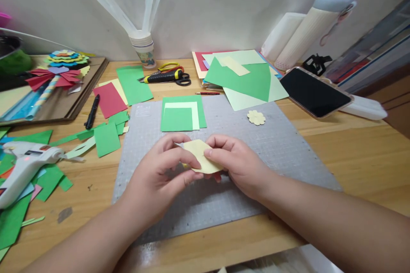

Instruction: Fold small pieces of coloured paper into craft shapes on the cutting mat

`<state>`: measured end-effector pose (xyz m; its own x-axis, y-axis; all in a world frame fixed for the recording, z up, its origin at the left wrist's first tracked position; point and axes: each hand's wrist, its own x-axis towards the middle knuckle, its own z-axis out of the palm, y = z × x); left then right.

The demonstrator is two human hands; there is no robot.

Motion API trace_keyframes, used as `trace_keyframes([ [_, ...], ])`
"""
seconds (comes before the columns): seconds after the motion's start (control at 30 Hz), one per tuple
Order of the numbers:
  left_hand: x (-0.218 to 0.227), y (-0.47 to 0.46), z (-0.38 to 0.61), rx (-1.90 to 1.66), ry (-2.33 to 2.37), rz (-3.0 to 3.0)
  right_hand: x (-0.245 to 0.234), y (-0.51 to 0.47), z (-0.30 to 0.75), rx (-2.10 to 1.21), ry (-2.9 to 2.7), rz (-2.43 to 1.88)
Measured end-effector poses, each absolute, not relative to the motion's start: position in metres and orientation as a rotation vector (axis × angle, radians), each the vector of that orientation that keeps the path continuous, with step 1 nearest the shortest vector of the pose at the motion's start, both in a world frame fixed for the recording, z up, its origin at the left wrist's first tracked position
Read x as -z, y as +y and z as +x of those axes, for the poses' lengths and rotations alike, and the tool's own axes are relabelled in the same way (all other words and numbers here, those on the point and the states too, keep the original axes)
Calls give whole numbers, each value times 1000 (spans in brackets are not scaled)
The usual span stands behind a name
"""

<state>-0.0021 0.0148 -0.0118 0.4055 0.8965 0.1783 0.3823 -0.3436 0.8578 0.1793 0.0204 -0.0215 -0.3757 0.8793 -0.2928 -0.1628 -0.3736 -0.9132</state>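
Observation:
Between my two hands is a piece of pale yellow paper [202, 155], held above the grey cutting mat [250, 196]. My left hand [168, 162] pinches its left side and lower edge, fingers curled. The thumb of my right hand [235, 160] presses flat on its top face, with the fingers underneath. Just beyond the hands lie stacked green and pale green paper squares [177, 119]. A pale yellow paper flower [256, 117] rests on the mat to the right.
At the left are a glue gun [28, 162], green scraps [107, 138] and a black pen [92, 111]. Behind the mat lie a utility knife [162, 76], a pencil [207, 93] and stacked coloured paper [246, 79]. A phone [315, 91] and a bottle [317, 25] stand right.

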Motion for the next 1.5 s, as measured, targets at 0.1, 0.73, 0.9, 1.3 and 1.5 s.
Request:
trace_keyframes([
  [0.1,12,16,-2,-873,1120,2028,22,21,179,-1818,-1051,-1087],
  [0.73,11,19,1,-786,1171,1363,19,16,179,-1707,-1288,-1116],
  [0.9,12,19,0,-784,1098,1297,18,16,179,-1690,-1347,-1107],
  [1.3,11,20,1,-725,1087,1245,17,14,178,-1659,-1395,-1082],
  [1.5,12,21,1,-712,1082,1229,18,14,178,-1661,-1411,-1057],
])
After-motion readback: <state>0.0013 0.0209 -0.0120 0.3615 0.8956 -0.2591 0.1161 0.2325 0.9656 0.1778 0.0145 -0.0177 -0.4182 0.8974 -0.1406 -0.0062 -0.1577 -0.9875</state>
